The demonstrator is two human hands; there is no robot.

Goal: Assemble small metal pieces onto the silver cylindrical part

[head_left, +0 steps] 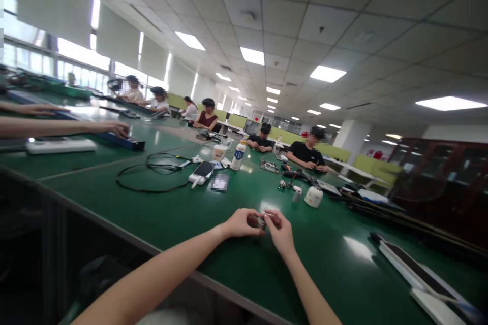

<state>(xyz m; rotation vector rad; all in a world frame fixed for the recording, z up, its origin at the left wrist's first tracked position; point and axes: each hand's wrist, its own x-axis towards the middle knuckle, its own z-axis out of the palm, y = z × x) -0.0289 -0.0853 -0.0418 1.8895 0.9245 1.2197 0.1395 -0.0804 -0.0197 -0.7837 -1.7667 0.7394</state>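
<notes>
Just above the green table (183,213), my left hand (242,222) curls around a small silvery round metal piece (261,222). My right hand (280,229) pinches the same piece from the other side, its fingertips near the top. The fingers cover most of the piece, so its exact kind does not show. Beyond my hands stand a white round pot-like container (313,196) and a small white-capped bottle (297,193). Small shiny metal parts (282,184) lie to the left of that bottle.
A looped black cable (145,191), a phone (204,169) on a white device and a labelled bottle (238,156) lie or stand further back. Another person's hand (116,129) rests on a blue bar at left. Long white-and-black devices (417,266) lie at right.
</notes>
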